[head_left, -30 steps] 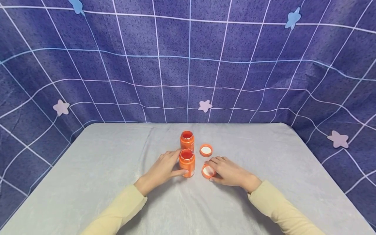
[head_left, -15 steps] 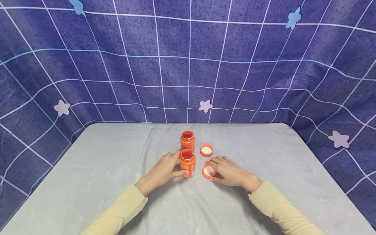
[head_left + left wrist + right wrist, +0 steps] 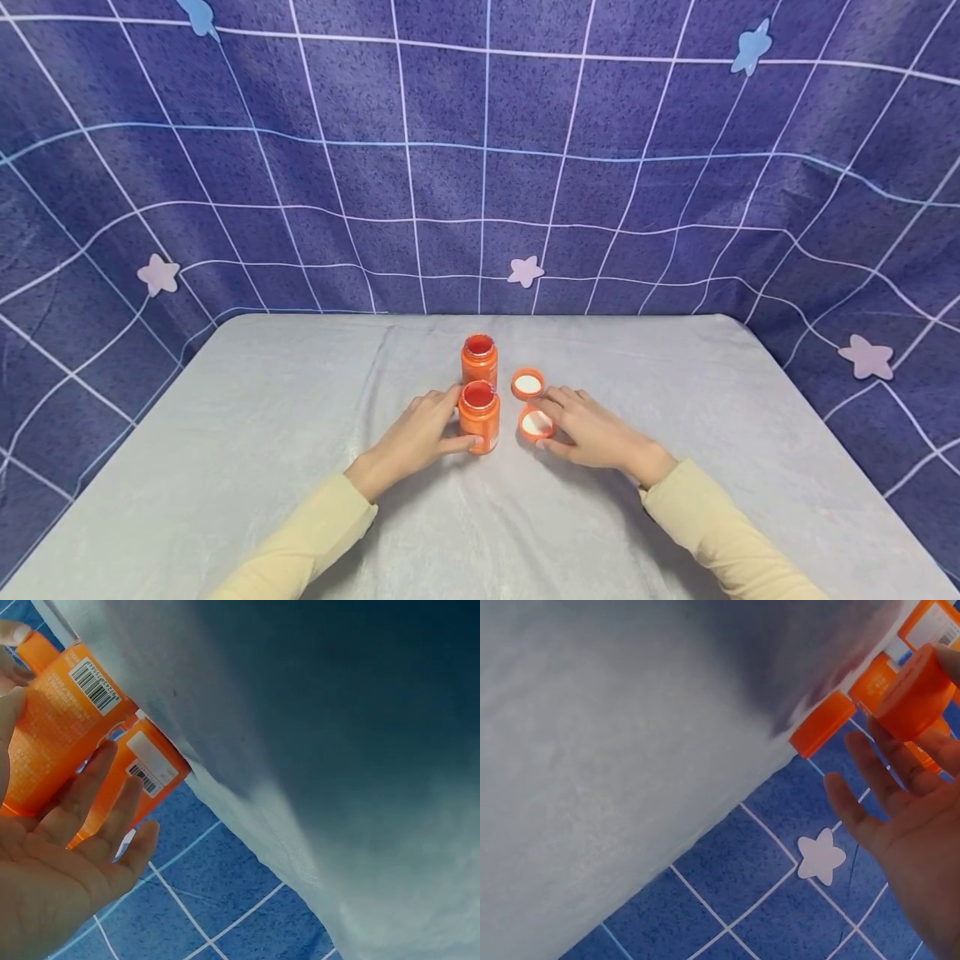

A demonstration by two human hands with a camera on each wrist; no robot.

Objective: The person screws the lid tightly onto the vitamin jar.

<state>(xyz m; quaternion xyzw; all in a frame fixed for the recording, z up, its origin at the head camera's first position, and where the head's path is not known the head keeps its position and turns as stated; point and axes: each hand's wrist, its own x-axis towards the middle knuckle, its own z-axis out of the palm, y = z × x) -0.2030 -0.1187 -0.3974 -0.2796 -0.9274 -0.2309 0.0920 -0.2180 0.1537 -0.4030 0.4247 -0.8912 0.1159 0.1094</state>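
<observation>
Two orange plastic bottles stand uncapped on the table, mouths up, with ragged silvery bits round their rims. My left hand (image 3: 416, 429) holds the near bottle (image 3: 483, 425), thumb on its front and fingers round its left and back. The far bottle (image 3: 478, 364) stands just behind, partly hidden by the near one. In the left wrist view, both bottles show barcode labels. My right hand (image 3: 592, 429) pinches the near orange bottle cap (image 3: 536, 425), white inner side up, between thumb and fingers. The far cap (image 3: 527, 384), also white side up, lies beside the far bottle, close to my right fingertips.
A grey cloth covers the table (image 3: 247, 433). Behind and beside it hangs a dark blue curtain (image 3: 442, 183) with a pale grid and several stars. Long pale yellow sleeves (image 3: 307, 533) cover both forearms.
My right hand has moved slightly up the view with the near cap, bringing it closer to the far cap. The left hand and both bottles have stayed in place.
</observation>
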